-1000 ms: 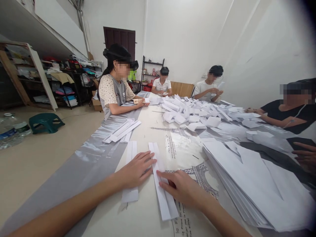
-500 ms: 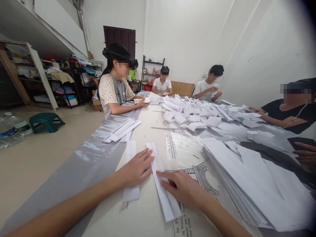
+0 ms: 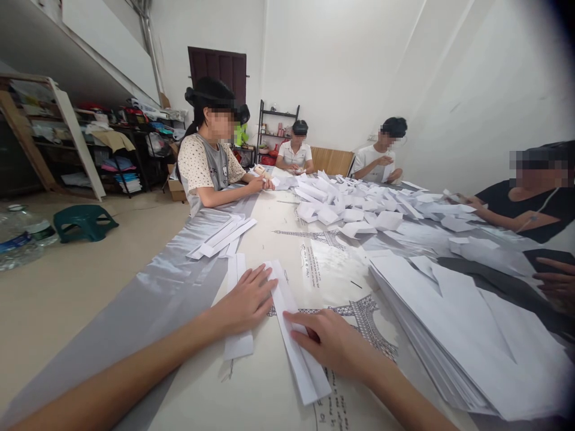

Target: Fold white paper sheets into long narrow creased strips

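Note:
A long folded strip of white paper [image 3: 294, 353] lies slantwise on the table in front of me. My left hand [image 3: 245, 302] rests palm down, fingers stretched out, with its fingertips at the strip's upper left edge. Beneath that hand, partly covered, lies a second folded paper strip [image 3: 239, 345]. My right hand [image 3: 335, 344] presses the first strip's middle with an extended index finger; the thumb lies just below it and the other fingers curl under, partly hidden. Several more paper strips [image 3: 229, 236] lie in a loose pile beyond my left hand.
A thick stack of white paper sheets [image 3: 462, 335] stands at the right. A heap of folded white papers [image 3: 354, 203] covers the table's far part. Several co-workers sit around the table [image 3: 197, 383]. A green stool [image 3: 85, 222] and plastic bottles [image 3: 27, 230] stand on the floor at left.
My left hand has shifted slightly left and toward me, and the strip under it has moved a little closer. My right hand has hardly moved. The co-worker at left has lowered the hands.

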A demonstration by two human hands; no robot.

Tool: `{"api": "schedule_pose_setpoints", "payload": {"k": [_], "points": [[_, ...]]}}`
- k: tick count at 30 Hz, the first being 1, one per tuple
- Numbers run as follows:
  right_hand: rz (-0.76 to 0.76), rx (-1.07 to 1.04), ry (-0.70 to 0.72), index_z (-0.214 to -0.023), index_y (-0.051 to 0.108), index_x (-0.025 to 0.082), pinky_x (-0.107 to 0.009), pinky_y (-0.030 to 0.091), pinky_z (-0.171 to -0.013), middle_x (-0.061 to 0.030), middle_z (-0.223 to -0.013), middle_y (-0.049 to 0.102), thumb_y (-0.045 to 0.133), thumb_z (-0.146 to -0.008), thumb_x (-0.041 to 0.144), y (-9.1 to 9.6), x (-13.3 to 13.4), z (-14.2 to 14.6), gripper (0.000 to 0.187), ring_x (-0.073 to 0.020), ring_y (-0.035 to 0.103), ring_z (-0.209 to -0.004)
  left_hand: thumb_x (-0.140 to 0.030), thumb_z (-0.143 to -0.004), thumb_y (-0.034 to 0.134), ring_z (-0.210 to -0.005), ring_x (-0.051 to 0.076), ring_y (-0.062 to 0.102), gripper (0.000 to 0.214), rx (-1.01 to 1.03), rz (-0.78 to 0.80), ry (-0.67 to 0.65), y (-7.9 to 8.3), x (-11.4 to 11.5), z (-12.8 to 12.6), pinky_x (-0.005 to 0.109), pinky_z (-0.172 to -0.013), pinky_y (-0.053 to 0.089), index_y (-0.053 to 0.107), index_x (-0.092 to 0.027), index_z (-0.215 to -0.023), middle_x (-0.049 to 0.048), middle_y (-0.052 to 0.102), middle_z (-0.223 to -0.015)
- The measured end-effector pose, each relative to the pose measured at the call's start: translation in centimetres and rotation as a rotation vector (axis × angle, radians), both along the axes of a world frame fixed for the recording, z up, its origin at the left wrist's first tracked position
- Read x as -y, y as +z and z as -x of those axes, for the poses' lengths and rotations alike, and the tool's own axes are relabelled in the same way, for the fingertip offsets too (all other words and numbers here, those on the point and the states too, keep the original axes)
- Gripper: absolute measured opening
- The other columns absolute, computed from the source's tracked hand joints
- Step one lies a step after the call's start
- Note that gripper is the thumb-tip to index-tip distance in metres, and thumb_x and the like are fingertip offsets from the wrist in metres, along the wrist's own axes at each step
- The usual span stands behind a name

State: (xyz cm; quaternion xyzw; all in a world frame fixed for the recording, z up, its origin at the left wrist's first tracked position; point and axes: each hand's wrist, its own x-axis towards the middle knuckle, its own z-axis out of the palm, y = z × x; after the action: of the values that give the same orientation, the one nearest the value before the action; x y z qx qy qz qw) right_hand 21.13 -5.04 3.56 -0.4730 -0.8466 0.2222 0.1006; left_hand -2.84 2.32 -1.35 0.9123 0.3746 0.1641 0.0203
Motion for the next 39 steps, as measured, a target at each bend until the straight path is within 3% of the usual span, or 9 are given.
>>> {"api": "schedule_pose_setpoints", "payload": {"k": [4, 7, 14, 21, 26, 33, 39], "points": [[0.001, -0.002, -0.003, -0.109, 0.071, 0.026, -0.025, 0.032, -0.056, 0.0057, -0.055, 0.048, 0.047, -0.098, 0.026, 0.1, 0.1, 0.0, 0.026, -0.0123, 0.038, -0.051, -0.029, -0.103, 0.039, -0.131, 0.029, 0.049, 0.037, 0.034, -0.042, -0.052, 0.8, -0.7, -0.1, 0.049, -0.11, 0.039, 0.053, -0.018, -0.135, 0.0136, 0.056, -0.139], [-0.002, -0.001, 0.0, -0.109, 0.07, 0.026, -0.025, 0.031, -0.056, 0.0059, -0.054, 0.048, 0.048, -0.098, 0.026, 0.1, 0.0, 0.0, 0.025, -0.0121, 0.036, -0.051, -0.027, -0.103, 0.037, -0.124, 0.028, 0.053, 0.037, 0.048, -0.043, -0.054, 1.0, -1.3, -0.3, 0.047, -0.107, 0.041, 0.053, -0.016, -0.135, 0.0135, 0.06, -0.131], [-0.016, -0.01, 0.012, -0.114, 0.07, 0.026, -0.025, 0.031, -0.057, 0.0053, -0.057, 0.052, 0.048, -0.097, 0.024, -0.1, -0.1, 0.0, 0.027, -0.0119, 0.04, -0.053, -0.032, -0.104, 0.037, -0.138, 0.03, 0.041, 0.044, 0.043, -0.024, -0.011, -0.1, -1.7, 0.2, 0.049, -0.114, 0.035, 0.048, -0.017, -0.144, 0.0123, 0.046, -0.152], [-0.017, -0.016, 0.002, -0.123, 0.068, 0.027, -0.025, 0.033, -0.06, 0.0044, -0.06, 0.058, 0.049, -0.098, 0.027, -0.6, -0.2, -0.1, 0.031, -0.0123, 0.046, -0.055, -0.036, -0.104, 0.038, -0.142, 0.03, 0.038, 0.043, 0.052, -0.007, 0.004, -0.1, -1.7, 0.4, 0.049, -0.116, 0.035, 0.051, -0.019, -0.141, 0.0107, 0.046, -0.153], [-0.023, -0.016, -0.009, -0.121, 0.07, 0.028, -0.026, 0.034, -0.06, 0.0048, -0.06, 0.058, 0.051, -0.096, 0.025, -0.6, -0.2, -0.1, 0.031, -0.0125, 0.047, -0.056, -0.04, -0.105, 0.037, -0.152, 0.031, 0.022, 0.049, -0.009, 0.052, 0.027, -0.2, -1.9, 0.6, 0.048, -0.119, 0.031, 0.044, -0.017, -0.149, 0.0116, 0.033, -0.162], [0.009, -0.061, -0.073, -0.126, 0.069, 0.03, -0.028, 0.038, -0.061, 0.003, -0.066, 0.061, 0.05, -0.096, 0.026, -0.9, 0.0, -0.1, 0.036, -0.0149, 0.05, -0.059, -0.043, -0.105, 0.038, -0.145, 0.033, 0.035, 0.047, -0.003, 0.0, 0.031, 0.2, -1.6, 0.5, 0.053, -0.117, 0.031, 0.05, -0.018, -0.143, 0.0141, 0.043, -0.155], [0.098, -0.173, -0.254, -0.142, 0.056, 0.025, -0.031, 0.046, -0.071, -0.0007, -0.083, 0.063, 0.056, -0.089, 0.026, -1.9, 0.0, 0.4, 0.052, -0.0189, 0.057, -0.075, -0.049, -0.103, 0.043, -0.142, 0.032, 0.039, 0.052, 0.076, 0.015, 0.05, -0.1, -1.5, 0.6, 0.051, -0.115, 0.036, 0.048, -0.02, -0.146, 0.0117, 0.046, -0.153]]}}
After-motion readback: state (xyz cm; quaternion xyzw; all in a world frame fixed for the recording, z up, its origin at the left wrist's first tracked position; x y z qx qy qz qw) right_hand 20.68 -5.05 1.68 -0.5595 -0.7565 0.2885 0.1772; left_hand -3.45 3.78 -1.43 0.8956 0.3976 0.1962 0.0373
